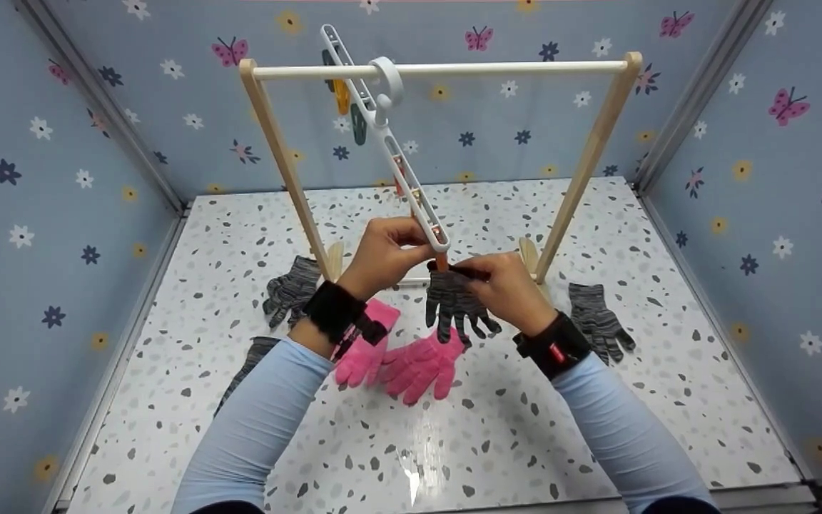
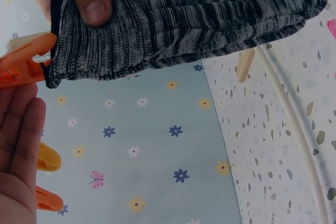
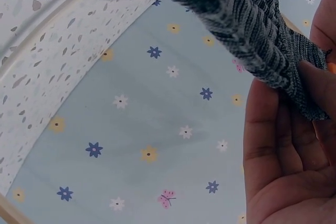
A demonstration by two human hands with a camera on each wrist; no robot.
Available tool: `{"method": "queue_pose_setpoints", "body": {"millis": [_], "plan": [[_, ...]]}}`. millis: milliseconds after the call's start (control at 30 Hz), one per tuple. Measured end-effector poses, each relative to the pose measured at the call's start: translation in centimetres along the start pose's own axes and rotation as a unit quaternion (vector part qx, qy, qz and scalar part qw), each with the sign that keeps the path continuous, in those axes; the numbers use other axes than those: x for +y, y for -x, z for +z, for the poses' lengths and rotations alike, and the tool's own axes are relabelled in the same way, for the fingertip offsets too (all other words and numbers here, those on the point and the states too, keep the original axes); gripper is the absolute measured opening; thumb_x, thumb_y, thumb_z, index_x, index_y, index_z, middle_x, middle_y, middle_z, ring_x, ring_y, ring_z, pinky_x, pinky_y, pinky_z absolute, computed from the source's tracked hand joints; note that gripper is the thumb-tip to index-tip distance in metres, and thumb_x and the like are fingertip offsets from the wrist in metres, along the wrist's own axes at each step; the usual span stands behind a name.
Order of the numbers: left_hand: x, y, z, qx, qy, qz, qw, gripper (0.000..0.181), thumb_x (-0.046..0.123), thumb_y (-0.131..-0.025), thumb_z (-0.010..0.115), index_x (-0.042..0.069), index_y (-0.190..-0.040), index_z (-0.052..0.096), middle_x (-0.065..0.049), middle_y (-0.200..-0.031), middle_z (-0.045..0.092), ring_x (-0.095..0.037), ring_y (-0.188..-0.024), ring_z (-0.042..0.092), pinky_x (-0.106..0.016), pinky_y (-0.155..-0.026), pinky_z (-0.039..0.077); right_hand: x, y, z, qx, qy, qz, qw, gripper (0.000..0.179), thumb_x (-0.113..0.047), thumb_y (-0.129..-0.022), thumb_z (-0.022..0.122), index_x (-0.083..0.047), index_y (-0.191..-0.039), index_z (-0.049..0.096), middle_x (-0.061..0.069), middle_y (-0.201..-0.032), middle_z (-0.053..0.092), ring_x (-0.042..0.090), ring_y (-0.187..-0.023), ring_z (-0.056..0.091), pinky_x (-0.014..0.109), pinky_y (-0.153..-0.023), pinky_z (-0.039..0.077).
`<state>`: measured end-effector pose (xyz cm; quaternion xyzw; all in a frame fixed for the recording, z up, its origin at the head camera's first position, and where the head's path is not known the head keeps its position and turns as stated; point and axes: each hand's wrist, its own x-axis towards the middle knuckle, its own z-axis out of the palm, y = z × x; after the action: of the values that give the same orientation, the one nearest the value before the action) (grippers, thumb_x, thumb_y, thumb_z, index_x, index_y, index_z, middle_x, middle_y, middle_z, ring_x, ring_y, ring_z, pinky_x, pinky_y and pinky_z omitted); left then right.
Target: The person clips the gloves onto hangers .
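Head view sets the glove [image 1: 452, 290] under and slightly right of the clip [image 1: 442, 261], cuff uppermost, its long axis dropping from the clip toward the table [image 1: 525, 442], its fingers splayed down and off to the right. Left-wrist view gives that line from the side: the cuff [image 2: 79, 51] meets the mouth of the clip, and the rest of the glove runs out away from it. That meeting of cuff and mouth looks to be the relation that counts. The clip's jaws appear parted, yet whether the cuff's edge lies between them or only against them, I cannot tell.

Of the two, the left hand [image 1: 386, 250] is nearer the clip: it pinches it, coming in from the clip's left. The right hand [image 1: 507, 285] grips the cuff just right of the clip; right-wrist view shows the thumb on one side of the knit and fingers on the other. The clip hangs at the near end of the hanger [image 1: 381, 131], which slants up and leftward from the clip. Pink gloves [image 1: 422, 368] lie on the table, below the clip and well apart from it.
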<state>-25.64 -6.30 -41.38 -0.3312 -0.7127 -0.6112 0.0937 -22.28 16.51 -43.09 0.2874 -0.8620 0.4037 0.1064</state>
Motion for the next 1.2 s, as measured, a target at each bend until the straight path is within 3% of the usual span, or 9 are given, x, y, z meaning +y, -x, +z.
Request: {"method": "queue_pose_setpoints", "body": {"millis": [333, 600, 1200], "plan": [[0.05, 0.04, -0.11, -0.006, 0.006, 0.0, 1.0, 0.007, 0.0, -0.095, 0.079, -0.006, -0.093, 0.082, -0.022, -0.093, 0.079, 0.0, -0.085, 0.075, -0.024, -0.081, 0.063, -0.38, -0.22, -0.12, 0.002, -0.001, -0.007, 1.0, 0.015, 0.002, -0.095, 0.078, 0.002, -0.108, 0.084, 0.019, -0.103, 0.083, 0.035, -0.092, 0.081, 0.048, -0.084, 0.066], [0.09, 0.1, -0.09, -0.003, 0.008, -0.01, 0.9999, 0.004, -0.004, -0.093, 0.079, -0.006, -0.091, 0.081, -0.019, -0.09, 0.08, 0.001, -0.083, 0.073, -0.021, -0.078, 0.06, -0.43, -0.23, -0.23, 0.008, 0.005, 0.008, 0.9999, 0.013, -0.003, -0.096, 0.08, 0.0, -0.107, 0.086, 0.016, -0.1, 0.084, 0.024, -0.084, 0.076, 0.038, -0.075, 0.062], [0.07, 0.16, -0.08, -0.006, 0.015, -0.001, 0.9999, 0.005, -0.005, -0.093, 0.079, -0.008, -0.09, 0.08, -0.027, -0.091, 0.079, 0.0, -0.084, 0.075, -0.024, -0.082, 0.063, -0.63, -0.41, -0.29, 0.043, -0.004, -0.014, 0.999, 0.016, 0.001, -0.094, 0.079, 0.001, -0.11, 0.084, 0.02, -0.104, 0.083, 0.034, -0.09, 0.082, 0.048, -0.08, 0.066]]}}
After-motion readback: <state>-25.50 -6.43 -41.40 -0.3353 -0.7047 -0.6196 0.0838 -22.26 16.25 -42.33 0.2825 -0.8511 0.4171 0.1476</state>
